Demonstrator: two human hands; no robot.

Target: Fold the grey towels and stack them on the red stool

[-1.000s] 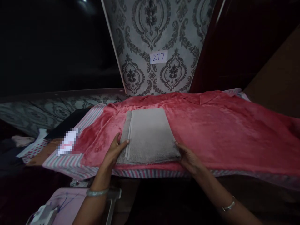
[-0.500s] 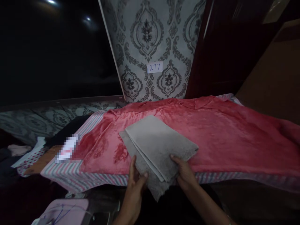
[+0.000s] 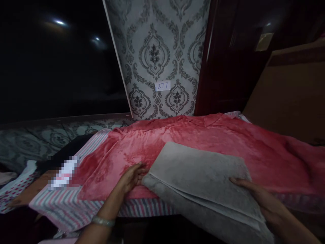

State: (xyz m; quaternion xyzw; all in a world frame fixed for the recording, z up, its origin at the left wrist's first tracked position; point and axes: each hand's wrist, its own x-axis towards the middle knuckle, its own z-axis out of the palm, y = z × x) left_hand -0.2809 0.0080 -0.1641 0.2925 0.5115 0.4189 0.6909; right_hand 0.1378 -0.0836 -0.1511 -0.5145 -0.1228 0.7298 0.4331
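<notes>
A folded grey plush cloth point(image 3: 198, 169), its layers showing along the near left edge, is held up over the front of the bed-like surface. My right hand point(image 3: 259, 195) grips its right side, thumb on top and the other fingers hidden beneath. At the cloth's left corner is my left hand point(image 3: 130, 178), fingers loosely bent and apart; whether the fingertips touch the cloth I cannot tell. Under both hands spreads a red plush blanket point(image 3: 111, 183), laid over a striped sheet point(image 3: 63, 206).
A large dark screen point(image 3: 56, 67) stands at the back left. Behind the blanket is patterned wallpaper point(image 3: 154, 37) with a paper label point(image 3: 163, 85) reading 277. Cardboard point(image 3: 291, 88) leans at the right. A polka-dot cloth point(image 3: 17, 189) lies at far left.
The grey cloth has moved right and nearer to me with my right hand. My left hand has come off its near edge and shifted left and up to its left corner. The view has tilted upward.
</notes>
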